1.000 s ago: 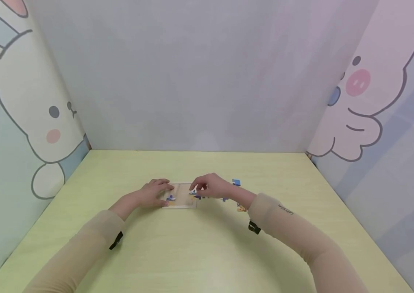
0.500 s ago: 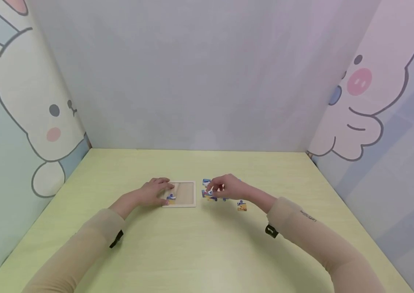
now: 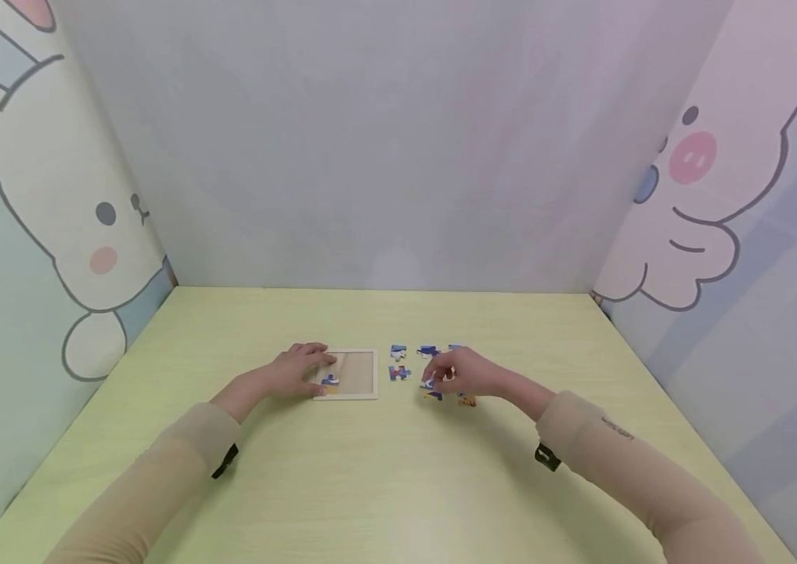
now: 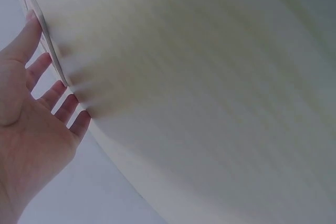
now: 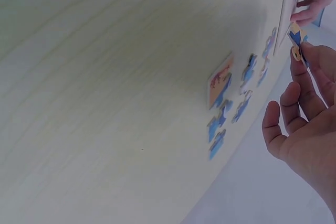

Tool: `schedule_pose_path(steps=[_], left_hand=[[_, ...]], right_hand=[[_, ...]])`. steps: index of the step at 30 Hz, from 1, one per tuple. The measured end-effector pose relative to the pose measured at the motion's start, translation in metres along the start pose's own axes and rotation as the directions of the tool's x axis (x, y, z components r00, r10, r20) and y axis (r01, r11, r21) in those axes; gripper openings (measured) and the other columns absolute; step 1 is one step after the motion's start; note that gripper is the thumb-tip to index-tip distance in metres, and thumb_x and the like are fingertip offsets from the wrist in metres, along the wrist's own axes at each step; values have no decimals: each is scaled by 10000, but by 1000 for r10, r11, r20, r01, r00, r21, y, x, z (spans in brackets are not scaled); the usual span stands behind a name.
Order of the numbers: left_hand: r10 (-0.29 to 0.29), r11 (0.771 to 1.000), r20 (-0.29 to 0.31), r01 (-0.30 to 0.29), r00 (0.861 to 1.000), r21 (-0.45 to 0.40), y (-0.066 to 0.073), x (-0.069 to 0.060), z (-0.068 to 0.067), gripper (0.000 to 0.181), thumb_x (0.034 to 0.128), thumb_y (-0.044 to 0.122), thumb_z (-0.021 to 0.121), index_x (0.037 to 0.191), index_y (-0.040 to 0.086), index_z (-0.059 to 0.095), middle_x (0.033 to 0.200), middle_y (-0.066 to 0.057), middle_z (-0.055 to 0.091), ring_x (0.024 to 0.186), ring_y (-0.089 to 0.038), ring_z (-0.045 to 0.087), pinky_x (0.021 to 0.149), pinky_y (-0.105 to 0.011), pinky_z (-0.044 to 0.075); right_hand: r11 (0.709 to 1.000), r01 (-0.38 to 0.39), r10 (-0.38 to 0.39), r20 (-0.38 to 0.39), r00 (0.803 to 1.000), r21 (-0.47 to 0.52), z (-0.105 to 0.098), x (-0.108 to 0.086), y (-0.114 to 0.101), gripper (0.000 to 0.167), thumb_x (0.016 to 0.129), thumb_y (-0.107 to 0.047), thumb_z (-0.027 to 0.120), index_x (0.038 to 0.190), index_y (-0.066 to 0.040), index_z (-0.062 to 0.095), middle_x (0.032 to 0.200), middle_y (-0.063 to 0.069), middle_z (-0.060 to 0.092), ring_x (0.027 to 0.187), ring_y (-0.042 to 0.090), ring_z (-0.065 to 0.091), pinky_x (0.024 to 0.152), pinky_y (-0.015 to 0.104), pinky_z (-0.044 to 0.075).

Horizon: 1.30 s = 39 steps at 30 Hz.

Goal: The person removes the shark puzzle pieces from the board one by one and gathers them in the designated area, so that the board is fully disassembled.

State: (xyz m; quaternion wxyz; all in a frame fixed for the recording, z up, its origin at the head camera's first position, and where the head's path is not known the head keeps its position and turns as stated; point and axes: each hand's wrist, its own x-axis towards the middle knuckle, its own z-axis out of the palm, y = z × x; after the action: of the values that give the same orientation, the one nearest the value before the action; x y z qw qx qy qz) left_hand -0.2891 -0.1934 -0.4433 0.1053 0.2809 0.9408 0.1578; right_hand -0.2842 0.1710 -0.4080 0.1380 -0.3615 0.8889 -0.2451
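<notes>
My left hand (image 3: 297, 370) rests along the left side of a shallow wooden puzzle frame (image 3: 375, 376), thumb near the lower corner and fingers spread towards the upper one. In the frame's lower left corner lies a blue and yellow puzzle piece (image 3: 330, 385), beside the left thumb. My right hand (image 3: 467, 371) pinches another jigsaw piece, yellow and blue (image 5: 296, 38), between thumb and fingertips, to the right of the frame. The right wrist view shows this piece tilted above the table.
Several loose puzzle pieces lie right of the frame, among them a blue and white piece (image 3: 398, 352), a red and blue piece (image 3: 398, 373) and an orange piece (image 5: 220, 80). The right hand partly covers some. A pale curtain (image 3: 384, 157) stands behind the table.
My right hand has moved right, from the frame's right edge to over the loose pieces, with the puzzle piece still in its fingers. The left hand has stayed on the frame.
</notes>
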Motion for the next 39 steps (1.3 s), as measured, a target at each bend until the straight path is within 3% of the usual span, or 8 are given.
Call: schedule_pose_path(steps=[10,18,30,34,39], left_hand=[[-9,1000,3,9,1000,1,-2,1,1,632,869,383,664,1405,131,442,1504,-171,292,1354,-433,245,1039,-656,227],[-12,1000,-1,12,1000,1,-1,1,1,631,867,375,669,1403,129,445,1502,-168,295,1355,-428,245,1039,-656,227],[7,1000,0,-7,1000,5,-4,1,3,641,864,401,663,1401,126,446,1496,-173,305,1346,-432,256,1035,-647,239],[6,1000,-1,-6,1000,12,-6,2,3,644,859,422,662,1397,137,451,1492,-165,312,1345,-426,259,1032,-648,239],[8,1000,-6,-8,1000,16,-8,2,3,651,856,442,657,1398,146,452,1488,-161,318,1346,-424,260,1033,-649,237]], right_hand=[[999,-2,0,38,999,43,14,0,17,153,882,-121,652,1001,-202,705,804,-98,626,693,77,506,595,219,444],[1000,7,-7,24,1000,27,18,2,23,147,870,-119,672,994,-187,709,800,-98,633,694,70,520,615,227,463],[999,-30,29,-27,999,-36,12,6,17,216,845,-159,708,1061,-165,712,870,-121,639,824,112,541,740,292,472],[997,34,-37,-49,998,-65,6,12,11,221,849,-135,700,1071,-134,707,896,-76,655,849,116,561,788,338,489],[996,63,-67,-57,996,-59,2,21,-1,236,848,-113,697,1084,-117,703,874,-69,640,864,184,564,792,404,492]])
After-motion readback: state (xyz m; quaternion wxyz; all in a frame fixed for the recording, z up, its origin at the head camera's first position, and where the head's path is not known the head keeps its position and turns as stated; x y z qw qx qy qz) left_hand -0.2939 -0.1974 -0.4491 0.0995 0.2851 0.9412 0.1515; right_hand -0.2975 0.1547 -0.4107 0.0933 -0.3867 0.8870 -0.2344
